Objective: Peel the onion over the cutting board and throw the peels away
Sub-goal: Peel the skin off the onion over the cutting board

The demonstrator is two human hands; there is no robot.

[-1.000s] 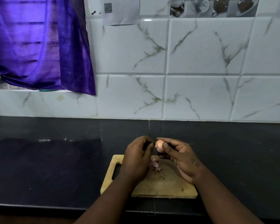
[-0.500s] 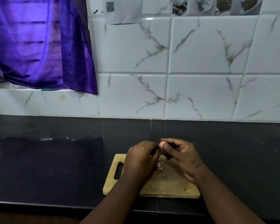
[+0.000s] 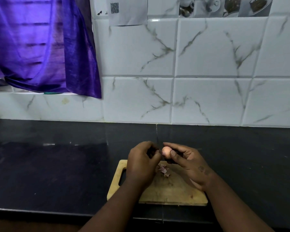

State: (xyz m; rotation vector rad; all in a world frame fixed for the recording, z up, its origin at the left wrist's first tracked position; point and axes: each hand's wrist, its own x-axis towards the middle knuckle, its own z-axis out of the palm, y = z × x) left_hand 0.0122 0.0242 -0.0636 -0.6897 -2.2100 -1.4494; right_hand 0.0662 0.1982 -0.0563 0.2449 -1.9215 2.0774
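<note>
A small pale pink onion [image 3: 166,151] is held above the far edge of the wooden cutting board [image 3: 174,193]. My right hand [image 3: 187,163] grips it between thumb and fingers. My left hand [image 3: 141,163] is curled beside it, fingertips pinching at the onion's left side; what they hold is hidden. A little heap of purple peels [image 3: 163,169] lies on the board below the onion, between both hands.
The board has a handle slot [image 3: 122,176] at its left end and rests near the front edge of a black countertop [image 3: 57,164]. A white marbled tile wall [image 3: 208,81] rises behind. A purple curtain [image 3: 40,47] hangs at upper left.
The hands and onion have stayed together above the board, with only small finger shifts at the onion. The view has drifted slightly.
</note>
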